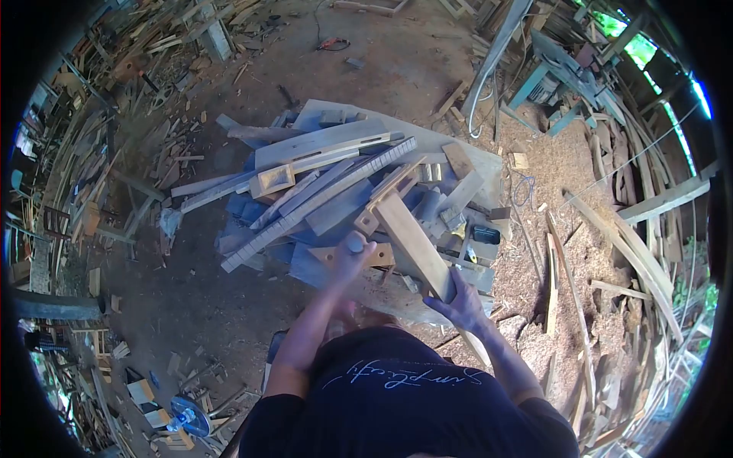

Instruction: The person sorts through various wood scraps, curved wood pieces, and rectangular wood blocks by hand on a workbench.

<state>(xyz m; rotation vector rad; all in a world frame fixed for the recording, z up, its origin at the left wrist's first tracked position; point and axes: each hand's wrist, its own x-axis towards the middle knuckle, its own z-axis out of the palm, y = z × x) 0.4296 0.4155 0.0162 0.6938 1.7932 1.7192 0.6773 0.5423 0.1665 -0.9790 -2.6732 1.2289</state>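
My right hand (pixel 463 305) grips the near part of a long, flat wooden board (pixel 414 243), thumb on one face and fingers round the edge. The board slants away from my body, and its far end meets a narrow slotted wooden piece (pixel 393 183) on the heaped workbench. My left hand (pixel 350 266), slightly blurred, is closed around a tool with a round grey end (pixel 356 243); the rest of it is hidden. Just beyond that fist is a small wooden block with a hole (pixel 366 222). A drilled wooden piece (pixel 379 256) lies beside the left hand.
Planks and a long notched strip (pixel 328 200) cover the workbench (pixel 477 156). A dark open box (pixel 485 234) and a yellow-handled tool (pixel 471 253) lie at its right. A machine on a teal stand (pixel 538 84) stands at back right. Wood shavings (pixel 561 252) and offcuts litter the floor.
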